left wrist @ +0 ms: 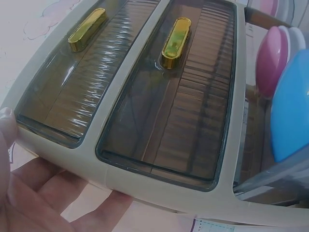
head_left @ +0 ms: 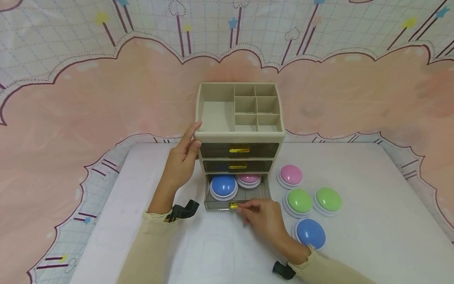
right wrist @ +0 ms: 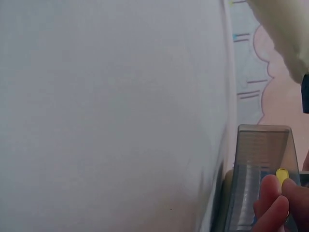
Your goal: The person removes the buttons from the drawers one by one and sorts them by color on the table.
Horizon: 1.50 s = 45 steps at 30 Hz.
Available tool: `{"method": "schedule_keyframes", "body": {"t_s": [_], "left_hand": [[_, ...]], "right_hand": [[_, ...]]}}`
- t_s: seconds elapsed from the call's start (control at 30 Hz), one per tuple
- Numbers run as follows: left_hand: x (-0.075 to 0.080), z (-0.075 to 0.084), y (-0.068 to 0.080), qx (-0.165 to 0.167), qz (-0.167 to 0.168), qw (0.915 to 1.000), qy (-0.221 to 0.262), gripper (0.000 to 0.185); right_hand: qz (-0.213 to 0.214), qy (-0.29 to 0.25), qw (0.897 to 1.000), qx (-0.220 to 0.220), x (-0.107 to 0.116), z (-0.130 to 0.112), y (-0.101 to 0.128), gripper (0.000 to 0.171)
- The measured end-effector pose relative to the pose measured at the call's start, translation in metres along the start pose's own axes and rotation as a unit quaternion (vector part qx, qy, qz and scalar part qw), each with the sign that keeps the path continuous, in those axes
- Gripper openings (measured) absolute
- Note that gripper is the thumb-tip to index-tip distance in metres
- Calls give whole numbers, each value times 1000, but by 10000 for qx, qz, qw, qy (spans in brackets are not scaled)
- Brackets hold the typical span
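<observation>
On the tabletop [head_left: 372,189], left grip [head_left: 182,157] rests flat-fingered against the organizer [head_left: 241,130]; right grip [head_left: 264,217] pinches the open bottom drawer's gold handle [head_left: 233,205].

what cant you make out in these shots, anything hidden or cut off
- Head view: the right hand covers part of the gold handle of the open bottom drawer; the exact grip is unclear.
- Head view: the pink dome in the drawer sits partly under the drawer above.
- Left wrist view: the blue dome is cut off by the right edge.
- Right wrist view: mostly blank table; the fingers are blurred at the corner.
- The two upper drawers' contents cannot be told through the dark fronts.
</observation>
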<state>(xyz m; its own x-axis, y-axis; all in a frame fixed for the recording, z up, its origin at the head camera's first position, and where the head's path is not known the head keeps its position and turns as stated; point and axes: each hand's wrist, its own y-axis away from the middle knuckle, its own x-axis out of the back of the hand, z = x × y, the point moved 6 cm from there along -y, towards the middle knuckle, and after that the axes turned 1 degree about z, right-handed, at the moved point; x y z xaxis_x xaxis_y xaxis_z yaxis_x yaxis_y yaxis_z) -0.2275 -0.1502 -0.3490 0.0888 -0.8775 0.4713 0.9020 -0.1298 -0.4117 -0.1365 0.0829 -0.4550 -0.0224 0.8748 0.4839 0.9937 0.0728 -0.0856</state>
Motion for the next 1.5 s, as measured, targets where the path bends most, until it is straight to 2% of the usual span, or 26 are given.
{"method": "schedule_keyframes", "body": {"t_s": [0.2,0.5,0.77,0.9,1.1,1.27,1.37,1.5], "left_hand": [[1,0,0,-42,41,10000,-11,50],[-1,-1,0,-22,2,10000,31,50],[-1,0,0,-30,25,10000,26,49],[0,0,0,-10,22,10000,12,49],[1,0,0,48,60,10000,-17,49],[1,0,1,28,66,10000,-11,49],[1,-1,0,16,68,10000,4,49],[0,-1,0,22,40,9999,142,49]], "right_hand": [[-249,-68,9997,-53,-1,1,10,8],[-582,-267,9979,102,-3,1,17,11],[-1338,504,9894,250,4,-17,13,21],[-1181,679,9897,430,9,-32,1,18],[-579,757,9913,903,7,-52,-23,21],[-188,1141,9831,1418,-2,-58,-41,29],[-228,1525,9767,1494,-10,-57,-49,36],[-668,1716,9735,1356,-22,-50,-56,43]]}}
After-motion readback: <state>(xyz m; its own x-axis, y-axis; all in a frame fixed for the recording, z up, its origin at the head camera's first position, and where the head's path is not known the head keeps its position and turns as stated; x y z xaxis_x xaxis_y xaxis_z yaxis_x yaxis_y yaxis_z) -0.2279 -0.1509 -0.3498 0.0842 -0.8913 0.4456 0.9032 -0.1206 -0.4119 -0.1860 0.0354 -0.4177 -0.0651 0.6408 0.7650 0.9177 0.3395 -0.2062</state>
